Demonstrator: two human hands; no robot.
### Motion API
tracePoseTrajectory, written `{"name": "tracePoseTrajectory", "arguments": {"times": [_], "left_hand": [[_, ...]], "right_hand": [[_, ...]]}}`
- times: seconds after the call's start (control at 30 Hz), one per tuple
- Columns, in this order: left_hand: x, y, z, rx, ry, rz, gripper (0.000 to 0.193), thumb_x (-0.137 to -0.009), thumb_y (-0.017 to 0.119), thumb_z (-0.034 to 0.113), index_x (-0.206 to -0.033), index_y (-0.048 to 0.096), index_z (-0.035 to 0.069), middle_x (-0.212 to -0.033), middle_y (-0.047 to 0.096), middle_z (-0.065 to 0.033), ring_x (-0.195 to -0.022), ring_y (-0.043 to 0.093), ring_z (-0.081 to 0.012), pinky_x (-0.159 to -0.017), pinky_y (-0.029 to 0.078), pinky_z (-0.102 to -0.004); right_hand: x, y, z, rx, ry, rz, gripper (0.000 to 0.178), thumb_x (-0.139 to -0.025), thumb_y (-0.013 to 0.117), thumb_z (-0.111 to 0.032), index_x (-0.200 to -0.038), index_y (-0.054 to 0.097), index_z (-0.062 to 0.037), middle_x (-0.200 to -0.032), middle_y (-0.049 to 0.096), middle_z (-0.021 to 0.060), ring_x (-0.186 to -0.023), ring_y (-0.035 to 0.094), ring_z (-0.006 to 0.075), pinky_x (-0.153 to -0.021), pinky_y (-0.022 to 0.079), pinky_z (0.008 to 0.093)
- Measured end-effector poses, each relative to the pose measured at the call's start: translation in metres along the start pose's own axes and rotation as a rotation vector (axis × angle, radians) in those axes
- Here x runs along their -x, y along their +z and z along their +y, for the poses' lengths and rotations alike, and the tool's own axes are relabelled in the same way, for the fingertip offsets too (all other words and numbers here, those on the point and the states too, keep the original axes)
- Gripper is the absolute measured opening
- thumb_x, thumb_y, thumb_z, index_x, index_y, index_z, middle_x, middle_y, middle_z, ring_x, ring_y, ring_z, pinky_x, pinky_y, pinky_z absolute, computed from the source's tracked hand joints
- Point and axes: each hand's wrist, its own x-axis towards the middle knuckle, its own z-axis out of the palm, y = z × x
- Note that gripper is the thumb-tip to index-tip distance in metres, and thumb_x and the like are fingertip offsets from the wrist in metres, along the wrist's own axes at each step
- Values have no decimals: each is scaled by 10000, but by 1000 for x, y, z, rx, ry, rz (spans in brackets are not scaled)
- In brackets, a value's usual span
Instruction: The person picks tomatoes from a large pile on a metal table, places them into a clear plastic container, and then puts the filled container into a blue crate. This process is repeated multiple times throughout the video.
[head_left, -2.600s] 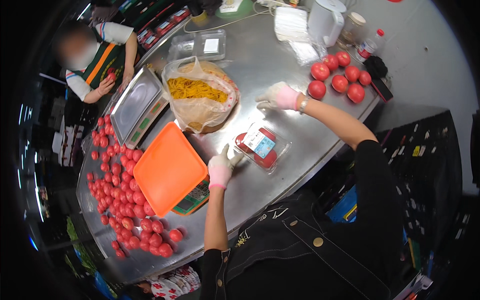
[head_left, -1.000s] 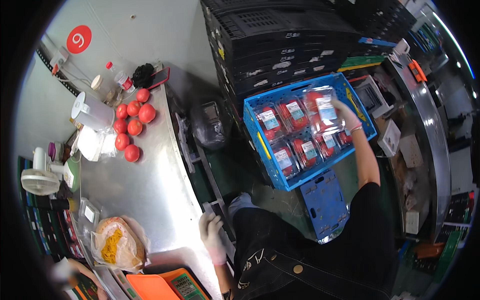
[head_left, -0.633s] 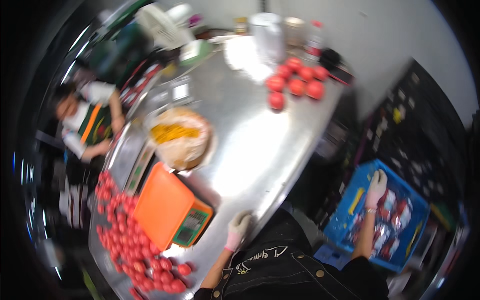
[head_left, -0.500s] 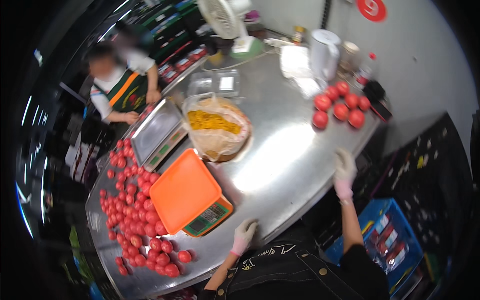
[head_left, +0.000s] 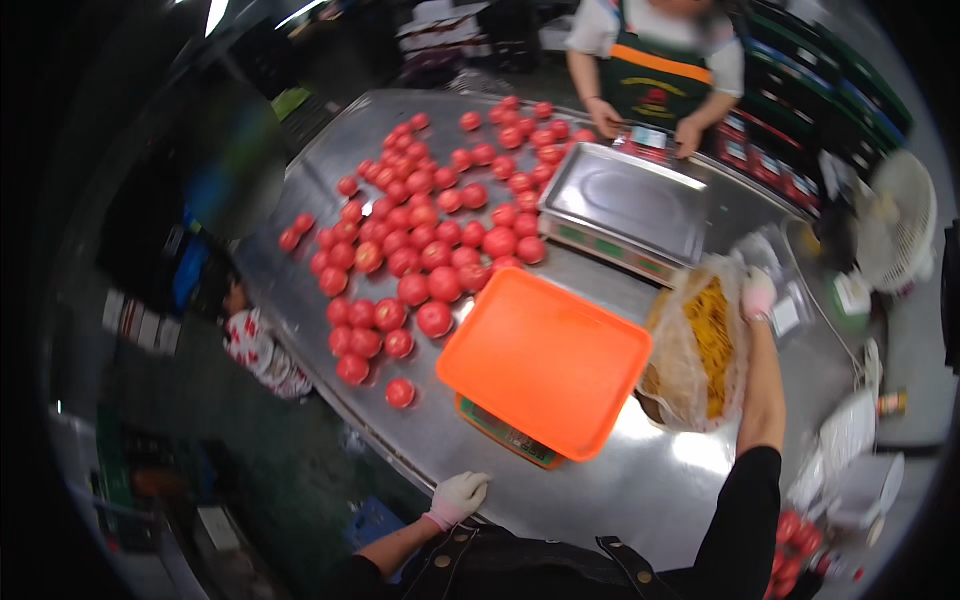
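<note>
In the head view, the only one I have, my right hand is at the right of the frame, at the outer side of the bag with yellow strands. Its fingers are partly hidden, so I cannot tell if they are gripping the bag. Clear plastic boxes lie just beside this hand. My left hand is at the lower middle, by the near edge of the metal table; its fingers are loosely bent, but I cannot tell if they are closed. The orange tray sits on a scale at the centre. Many tomatoes spread over the upper left. At the top, a co-worker holds a package behind another scale.
</note>
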Motion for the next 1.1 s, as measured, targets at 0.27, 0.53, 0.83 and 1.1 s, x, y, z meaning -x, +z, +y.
{"name": "tracePoseTrajectory", "arguments": {"times": [0.27, 0.53, 0.83, 1.1], "left_hand": [[2, 10, 1, -17, -88, -32, 116, -879, 582, 186, -968, 628, 128, -812, 622, -99, -759, 627, -325, -655, 505, -436], [-2, 3, 1, -15, -77, -34, 123, -867, 585, 202, -964, 625, 137, -824, 621, -90, -770, 629, -325, -675, 512, -439], [5, 8, -1, -22, -73, 94, 108, -856, 594, 189, -947, 625, 140, -815, 614, -91, -748, 626, -328, -656, 506, -454], [7, 8, -7, 27, -18, 125, 109, -851, 588, 175, -946, 616, 130, -824, 618, -102, -762, 626, -341, -670, 502, -468]], "right_hand": [[-27, -12, 60, -356, -178, -248, 331, -921, 565, -257, -1031, 707, 20, -893, 714, 187, -785, 675, 276, -735, 497, 358], [-31, -1, 47, 69, -25, -83, 201, -881, 552, -182, -933, 643, -10, -950, 672, 228, -930, 610, 446, -801, 466, 496], [60, -106, -23, 223, -326, 353, 167, -845, 565, -9, -1009, 556, -41, -962, 555, 178, -925, 538, 396, -793, 436, 476], [362, -160, -30, 53, -395, 222, 257, -813, 597, 60, -1039, 654, -49, -1035, 598, 135, -964, 570, 321, -823, 473, 400]]}}
